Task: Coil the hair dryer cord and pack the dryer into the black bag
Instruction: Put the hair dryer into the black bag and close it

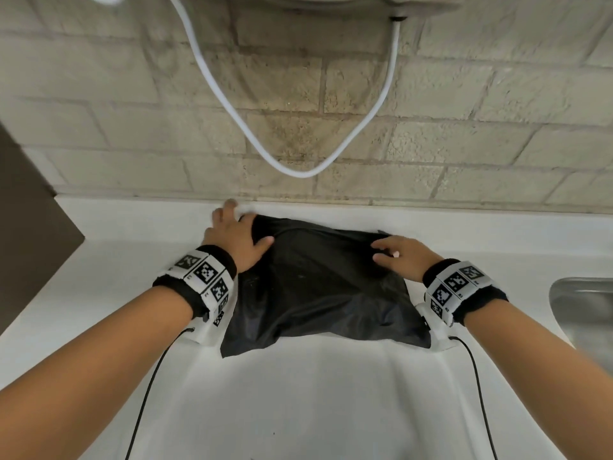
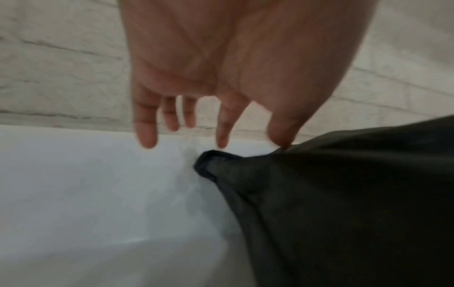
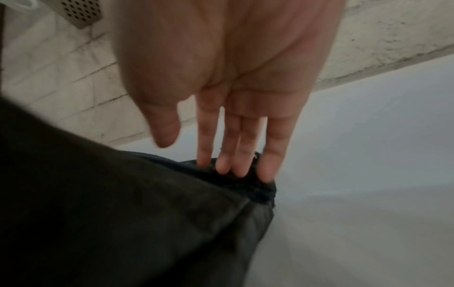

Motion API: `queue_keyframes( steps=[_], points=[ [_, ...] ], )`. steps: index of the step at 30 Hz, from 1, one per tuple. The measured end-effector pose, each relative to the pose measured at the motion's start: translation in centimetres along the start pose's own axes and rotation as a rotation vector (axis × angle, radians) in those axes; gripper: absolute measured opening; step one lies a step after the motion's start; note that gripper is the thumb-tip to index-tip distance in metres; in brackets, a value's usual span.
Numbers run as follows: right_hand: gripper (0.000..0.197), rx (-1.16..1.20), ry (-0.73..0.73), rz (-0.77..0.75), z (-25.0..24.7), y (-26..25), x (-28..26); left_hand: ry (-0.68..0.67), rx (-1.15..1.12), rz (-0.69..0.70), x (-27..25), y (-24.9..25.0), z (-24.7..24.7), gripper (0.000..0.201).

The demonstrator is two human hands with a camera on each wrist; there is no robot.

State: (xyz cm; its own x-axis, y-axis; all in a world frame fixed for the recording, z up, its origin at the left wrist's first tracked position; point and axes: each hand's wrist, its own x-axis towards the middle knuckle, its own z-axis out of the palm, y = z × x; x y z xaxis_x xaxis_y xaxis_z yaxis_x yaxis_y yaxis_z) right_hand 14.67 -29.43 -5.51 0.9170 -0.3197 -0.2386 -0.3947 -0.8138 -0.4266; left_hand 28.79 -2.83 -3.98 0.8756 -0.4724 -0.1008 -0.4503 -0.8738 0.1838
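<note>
Head view | black bag point(image 1: 318, 287) bulges, contents hidden | hands spread flat.

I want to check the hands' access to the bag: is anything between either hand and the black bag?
Nothing visible. The black bag lies on the white counter. The left hand has its thumb on the bag's far left corner; the right hand rests straight fingers on its far right corner.

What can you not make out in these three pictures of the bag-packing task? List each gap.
1. Hair dryer: seen in no view; whether it lies inside the black bag is hidden by the fabric.
2. White hose: both upper ends cut off by the head view's top edge.
3. Sink: cut off at the right edge.
4. Left hand and right hand: blurred in the wrist views.
</note>
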Motion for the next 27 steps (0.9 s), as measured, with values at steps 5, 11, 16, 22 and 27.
queue_keyframes(
  steps=[5, 11, 16, 22, 27],
  points=[
    [0.067, -0.086, -0.278, 0.139, 0.9, 0.4, 0.7, -0.378, -0.262, 0.086, -0.4, 2.0, 1.1, 0.096],
    [0.064, -0.149, -0.310, 0.150, 0.6, 2.7, 0.7, -0.629, -0.418, -0.067, 0.8, 0.0, 2.8, 0.126],
    [0.058, -0.156, -0.258, 0.161, 0.5, 2.5, 0.1, -0.583, -0.400, -0.043, 0.1, 0.2, 2.4, 0.113],
    [0.050, -0.085, -0.128, 0.119, 0.2, 1.2, -2.8, -0.350, -0.224, 0.020, -2.7, 0.8, 1.5, 0.067],
    [0.041, -0.055, -0.089, 0.055, 0.1, -1.1, -7.3, -0.317, -0.176, 0.085, -6.6, 1.1, -0.9, 0.052]
  ],
)
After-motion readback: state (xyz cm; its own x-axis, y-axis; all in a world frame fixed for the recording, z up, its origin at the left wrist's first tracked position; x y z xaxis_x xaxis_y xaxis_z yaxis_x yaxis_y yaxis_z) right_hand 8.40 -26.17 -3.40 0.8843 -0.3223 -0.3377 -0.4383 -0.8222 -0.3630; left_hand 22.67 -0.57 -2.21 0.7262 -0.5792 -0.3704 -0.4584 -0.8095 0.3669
